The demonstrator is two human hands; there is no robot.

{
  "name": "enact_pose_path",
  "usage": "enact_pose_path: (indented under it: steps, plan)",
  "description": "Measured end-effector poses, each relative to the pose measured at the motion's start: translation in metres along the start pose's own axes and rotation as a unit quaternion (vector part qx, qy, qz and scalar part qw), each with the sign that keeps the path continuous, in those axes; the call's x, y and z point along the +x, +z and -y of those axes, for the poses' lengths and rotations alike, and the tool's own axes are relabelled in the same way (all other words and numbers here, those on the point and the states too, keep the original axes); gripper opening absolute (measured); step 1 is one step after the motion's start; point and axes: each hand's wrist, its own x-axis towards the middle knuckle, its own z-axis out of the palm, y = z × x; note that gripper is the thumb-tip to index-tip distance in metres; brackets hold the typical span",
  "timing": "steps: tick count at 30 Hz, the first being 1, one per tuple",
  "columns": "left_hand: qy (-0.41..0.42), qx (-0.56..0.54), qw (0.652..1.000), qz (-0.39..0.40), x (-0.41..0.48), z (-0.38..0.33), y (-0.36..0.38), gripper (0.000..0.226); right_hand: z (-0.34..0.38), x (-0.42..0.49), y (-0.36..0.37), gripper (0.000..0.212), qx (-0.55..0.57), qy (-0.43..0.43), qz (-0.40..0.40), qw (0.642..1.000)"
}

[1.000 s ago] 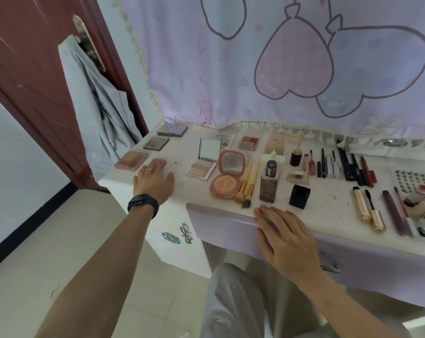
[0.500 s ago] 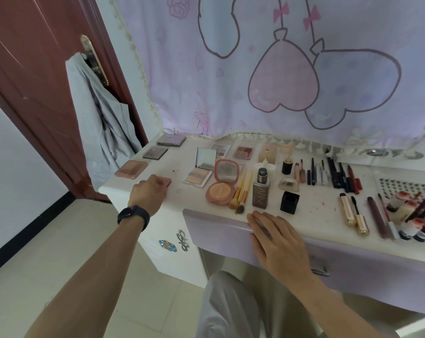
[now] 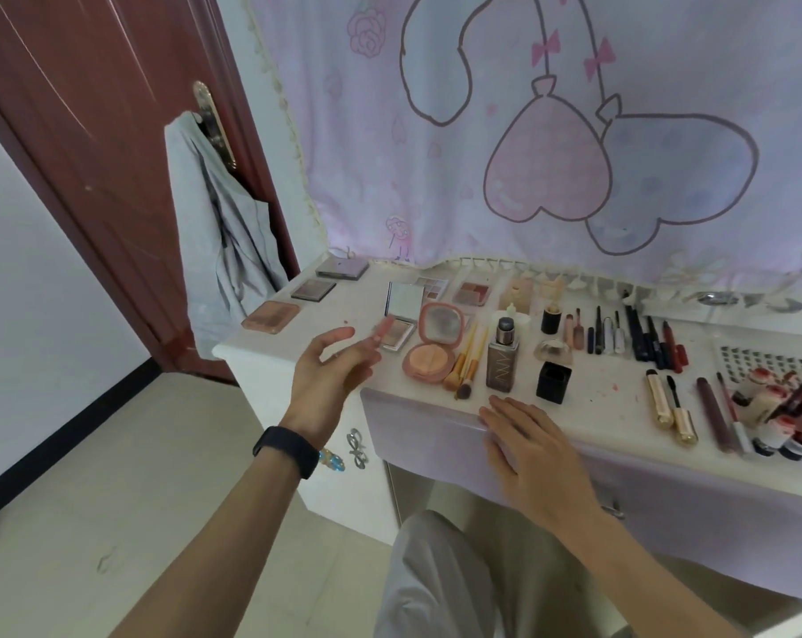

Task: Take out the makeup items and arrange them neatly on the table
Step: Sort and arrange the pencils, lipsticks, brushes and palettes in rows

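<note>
Arranging looks nearly done: makeup items [image 3: 502, 361] lie in rows across the desk [image 3: 610, 398]. The left hand [image 3: 330, 375] hovers over the desk's left end, fingers loosely spread. I cannot tell whether they pinch the blurred pink piece [image 3: 384, 331]. The right hand [image 3: 527, 444] lies flat and empty on the front edge. The next move probably calls for filling the gap beside the palettes [image 3: 314, 290].

Glossy white desk [image 3: 610, 407] with pink smudges, glossy lilac drawer front [image 3: 417, 428], matt printed cloth curtain [image 3: 666, 76], polished dark red wood door [image 3: 90, 131], brass-coloured metal handle plate [image 3: 213, 124], limp grey cloth garment [image 3: 219, 232], smooth glass foundation bottle [image 3: 502, 363], shiny gold metallic tubes [image 3: 660, 402], smooth pale floor tiles [image 3: 113, 476]
</note>
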Motion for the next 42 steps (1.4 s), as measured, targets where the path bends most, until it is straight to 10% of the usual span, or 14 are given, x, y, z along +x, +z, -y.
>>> enact_pose_path:
  steps: [3, 7, 14, 25, 32, 37, 42]
  plan:
    - [0.016, 0.041, 0.997, 0.070, -0.025, -0.003, 0.022, 0.067, 0.017, 0.003, -0.034, 0.030, 0.231, 0.189, 0.049, 0.953]
    - [0.024, 0.108, 0.980, 0.168, -0.049, -0.002, 0.048, 0.064, 0.030, 0.010, -0.075, 0.044, 0.514, 0.339, 0.026, 0.788]
    - [0.042, 0.215, 0.933, 0.287, -0.064, 0.011, 0.084, 0.052, 0.019, 0.001, -0.098, 0.034, 0.599, 0.424, 0.059, 0.676]
    - [0.009, 0.135, 0.965, 0.224, -0.075, 0.039, 0.107, 0.040, 0.012, -0.012, -0.101, 0.020, 0.726, 0.517, 0.050, 0.451]
    - [0.034, 0.146, 0.963, 0.223, -0.070, 0.049, 0.108, 0.037, 0.003, -0.014, -0.094, 0.029, 0.719, 0.499, 0.056, 0.480]
    - [0.265, 0.328, 0.875, 0.239, -0.072, 0.049, 0.107, 0.050, -0.005, -0.014, -0.094, 0.055, 0.647, 0.430, 0.089, 0.624]
    - [0.262, 0.378, 0.846, 0.269, -0.070, 0.043, 0.108, 0.062, -0.007, -0.010, -0.100, 0.061, 0.548, 0.390, 0.115, 0.731]
